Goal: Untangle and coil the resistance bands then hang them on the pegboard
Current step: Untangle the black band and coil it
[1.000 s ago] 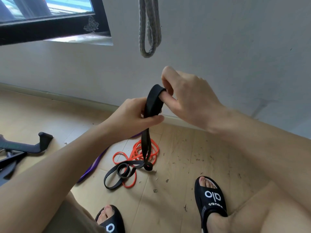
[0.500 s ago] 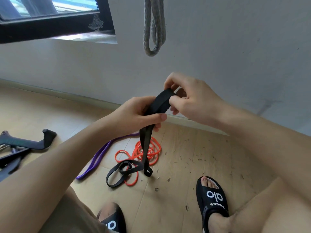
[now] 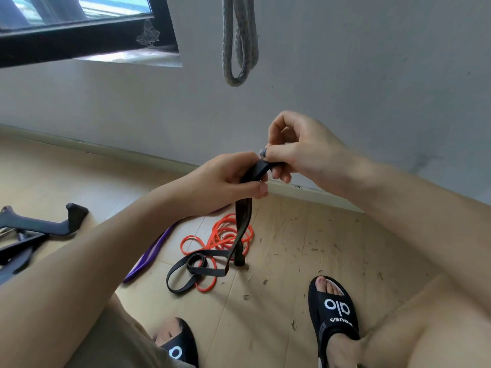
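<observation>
The left hand (image 3: 225,181) grips the top of one black resistance band (image 3: 243,221), fingers curled round it, and the right hand (image 3: 300,152) pinches the band's folded end just beside. The band hangs down to the wooden floor (image 3: 305,248), its lower loops lying across one orange band (image 3: 225,237); one purple band (image 3: 151,256) lies beside, partly hidden behind the left forearm. One grey band (image 3: 239,46) hangs on the wall. Two black slides (image 3: 334,312) show below, black equipment (image 3: 39,229) at left. Since the earlier frame, both hands have drawn closer together and the fold has flattened.

White "alo" lettering marks the right black slide sandal (image 3: 335,312).
</observation>
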Motion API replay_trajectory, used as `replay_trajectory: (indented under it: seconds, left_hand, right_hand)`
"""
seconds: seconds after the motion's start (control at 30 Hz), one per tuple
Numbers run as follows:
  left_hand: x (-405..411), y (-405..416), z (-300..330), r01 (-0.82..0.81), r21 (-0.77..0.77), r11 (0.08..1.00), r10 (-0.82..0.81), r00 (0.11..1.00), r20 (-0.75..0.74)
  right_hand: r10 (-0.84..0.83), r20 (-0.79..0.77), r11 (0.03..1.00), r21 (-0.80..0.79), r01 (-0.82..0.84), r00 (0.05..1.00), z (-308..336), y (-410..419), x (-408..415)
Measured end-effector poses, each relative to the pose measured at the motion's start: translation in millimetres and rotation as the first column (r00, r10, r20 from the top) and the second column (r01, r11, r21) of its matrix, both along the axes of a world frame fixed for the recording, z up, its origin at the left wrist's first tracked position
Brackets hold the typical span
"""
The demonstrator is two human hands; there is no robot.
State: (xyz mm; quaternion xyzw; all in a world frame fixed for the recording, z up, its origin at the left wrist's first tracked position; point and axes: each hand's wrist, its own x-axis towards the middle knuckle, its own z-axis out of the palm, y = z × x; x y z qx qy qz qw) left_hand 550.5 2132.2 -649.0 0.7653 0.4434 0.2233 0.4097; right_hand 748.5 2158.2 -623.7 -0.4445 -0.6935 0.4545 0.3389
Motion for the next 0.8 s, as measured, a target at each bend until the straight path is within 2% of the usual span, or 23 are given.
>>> replay_trajectory:
  seconds: [0.2, 0.3, 0.37, 0.43, 0.53, 0.6, 0.7, 0.8]
  left_hand:
    - [-3.7, 1.3, 3.5, -0.015, -0.095, 0.995, 0.025, 0.994, 0.106]
    - [-2.3, 2.4, 3.0, -0.035, -0.014, 0.999, 0.035, 0.999, 0.032]
    - [-0.9, 3.0, -0.5, -0.035, 0.02, 0.999, 0.036, 0.998, -0.053]
    - [2.2, 2.5, -3.2, -0.027, 0.029, 0.999, 0.029, 0.995, -0.099]
    - [8.3, 1.6, -6.3, -0.011, 0.028, 1.0, 0.014, 0.995, -0.1]
    - [9.8, 1.1, -5.8, -0.01, 0.005, 1.0, 0.01, 0.998, -0.063]
    - [3.2, 2.9, -5.6, 0.024, -0.071, 0.997, -0.022, 0.999, 0.03]
    - [-2.5, 4.2, -9.2, 0.033, -0.099, 0.995, -0.034, 0.999, -0.009]
  right_hand:
    - [-0.001, -0.003, 1.0, 0.002, 0.001, 1.0, 4.8, 2.7, 7.0]
    - [0.02, 0.028, 0.993, -0.116, -0.017, 0.999, 3.3, 4.8, 7.9]
    - [0.052, 0.173, 0.99, -0.138, -0.028, 0.984, 0.1, 4.4, 6.1]
    - [0.078, 0.339, 0.997, -0.053, -0.063, 0.938, -2.0, 1.5, 1.8]
    - [0.039, 0.544, 0.987, 0.11, -0.117, 0.838, -1.2, -3.8, -7.9]
    - [0.022, 0.609, 0.976, 0.157, -0.148, 0.793, -1.8, -3.7, -11.5]
    - [0.052, 0.494, 0.986, 0.115, -0.124, 0.868, -5.5, 1.1, -9.0]
    - [-0.003, 0.249, 0.998, 0.062, -0.013, 0.968, -3.8, 7.8, -1.4]
